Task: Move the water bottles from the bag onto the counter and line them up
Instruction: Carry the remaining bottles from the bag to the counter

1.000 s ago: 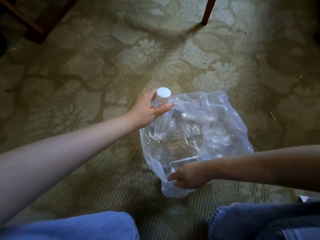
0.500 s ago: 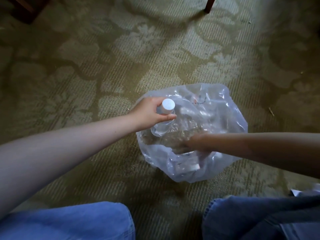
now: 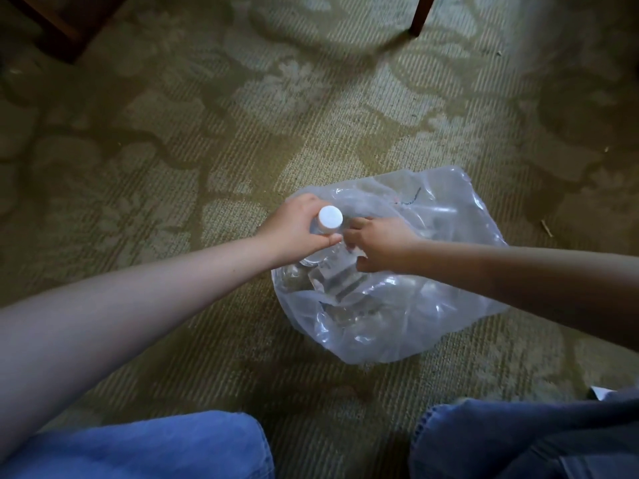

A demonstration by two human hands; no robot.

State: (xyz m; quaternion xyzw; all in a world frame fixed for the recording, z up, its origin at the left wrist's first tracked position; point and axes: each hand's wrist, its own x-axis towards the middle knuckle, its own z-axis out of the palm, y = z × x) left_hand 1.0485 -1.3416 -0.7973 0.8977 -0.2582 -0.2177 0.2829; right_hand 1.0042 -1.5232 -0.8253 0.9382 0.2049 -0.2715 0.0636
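A clear plastic bag point(image 3: 432, 323) lies on the carpet in front of my knees, with clear water bottles showing dimly through it. My left hand point(image 3: 294, 233) grips one clear bottle with a white cap point(image 3: 330, 217) by its neck, standing upright at the bag's left edge. My right hand point(image 3: 380, 245) is right beside that bottle, fingers curled against its shoulder and the bag's plastic. Whether it holds the bottle or the plastic I cannot tell. No counter is in view.
A green patterned carpet point(image 3: 207, 150) covers the floor. A dark wooden chair leg point(image 3: 420, 15) stands at the top, dark wooden furniture point(image 3: 58, 25) at the top left. My knees in blue jeans point(image 3: 155, 447) fill the bottom edge.
My right hand left the bag's near edge, went into the bag, then came up next to the bottle's neck. The left hand kept hold of the bottle, now lower against the bag.
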